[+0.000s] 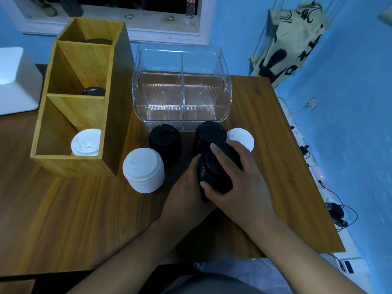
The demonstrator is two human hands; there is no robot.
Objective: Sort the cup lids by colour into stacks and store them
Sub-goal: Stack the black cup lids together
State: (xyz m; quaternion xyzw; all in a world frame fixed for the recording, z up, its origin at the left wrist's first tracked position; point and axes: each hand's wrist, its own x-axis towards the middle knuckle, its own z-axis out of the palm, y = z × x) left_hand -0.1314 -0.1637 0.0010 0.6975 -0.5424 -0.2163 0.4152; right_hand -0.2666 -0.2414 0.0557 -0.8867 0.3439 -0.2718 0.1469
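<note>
Left hand (pixel 186 187) and right hand (pixel 239 187) together grip a black lid stack (pixel 214 172) at centre, above the surface (pixel 84 219). Sorting looks finished. A white stack (pixel 144 169) and three others wait around 12 o'clock, and the wooden organiser (pixel 74 164) at 10 o'clock holds only a few lids.

Bare forearms (pixel 135 245), grey clothing (pixel 212 283)

The near left of the table (pixel 84 219) lies bare and gives wide room. A wooden organiser (pixel 110 124) walls off the left, and a clear bin (pixel 224 85) the back. In front of them stand a white lid stack (pixel 144 169), a black lid stack (pixel 165 141), a second black stack (pixel 209 133) and a rear white stack (pixel 240 136), with narrow gaps between. The left grip (pixel 186 187) and right grip (pixel 239 183), wrapped round a held black stack (pixel 216 172), fill the middle. A bare strip runs along the table's right edge.
</note>
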